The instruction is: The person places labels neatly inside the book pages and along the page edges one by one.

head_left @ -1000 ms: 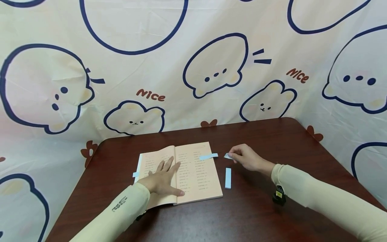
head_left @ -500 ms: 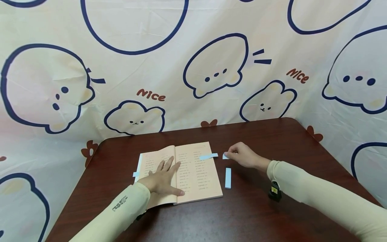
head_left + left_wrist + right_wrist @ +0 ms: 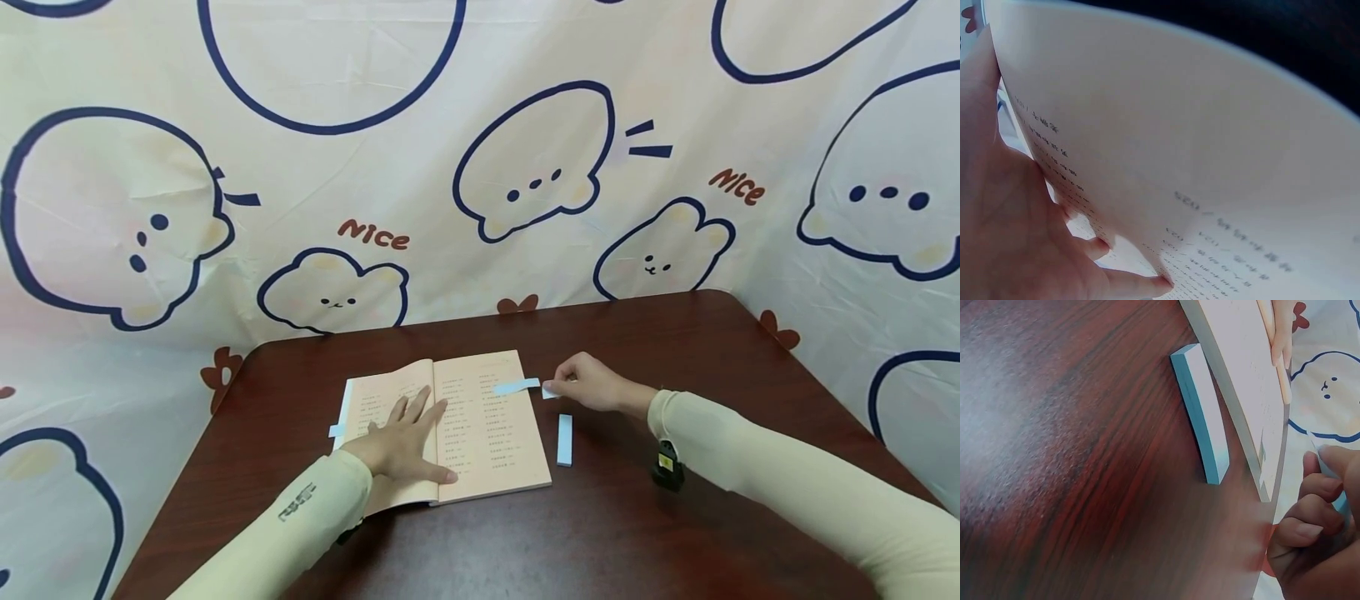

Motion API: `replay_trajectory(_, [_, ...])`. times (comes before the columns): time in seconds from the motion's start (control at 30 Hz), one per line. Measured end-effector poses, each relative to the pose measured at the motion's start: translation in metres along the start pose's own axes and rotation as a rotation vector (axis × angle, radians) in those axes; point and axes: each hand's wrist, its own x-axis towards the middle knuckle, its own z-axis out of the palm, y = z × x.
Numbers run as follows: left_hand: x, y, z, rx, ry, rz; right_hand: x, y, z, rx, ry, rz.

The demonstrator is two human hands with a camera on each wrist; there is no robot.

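Observation:
An open book (image 3: pixel 491 442) with printed columns lies on the table. My left hand (image 3: pixel 401 448) is spread across its middle, fingers straight and pressing the pages; the left wrist view shows its fingertips (image 3: pixel 1159 286) on the paper. Just past the right page's edge, my right hand (image 3: pixel 596 386) pinches a light blue sticky strip (image 3: pixel 550 392) between thumb and curled fingers. Another blue strip (image 3: pixel 517 387) is on the right page, sticking out over the edge. A thick pad of blue sticky notes (image 3: pixel 1200 415) lies beside the book, nearer me than the right hand.
A blue tab (image 3: pixel 336 432) juts from the book's left side. Under everything is a dark reddish wooden table (image 3: pixel 487 550). A pale cloth (image 3: pixel 435 183) with cartoon drawings hangs behind and at both sides.
My right hand has moved left toward the book with the pinched sticky strip, which is now close to the strip on the page. My left hand stays in place.

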Motion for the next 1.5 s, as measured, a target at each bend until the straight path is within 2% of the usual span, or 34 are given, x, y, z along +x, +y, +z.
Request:
replay_trajectory(0.23, [0.0,0.001,-0.003,0.005,-0.002,-0.003,0.007,-0.007,0.003,0.007,-0.04,0.01])
replay_trajectory(0.47, [-0.001,0.001,-0.004,-0.001,-0.006,-0.001,0.012,-0.01,0.008,0.036,-0.068,-0.016])
replay_trajectory(0.83, [0.0,0.001,-0.002,-0.006,-0.009,-0.012,0.018,-0.016,0.022,0.037,-0.095,0.022])
replay_trajectory(1.5, [-0.001,0.0,-0.001,-0.006,-0.007,-0.004,0.028,-0.015,0.042,0.041,-0.079,0.067])
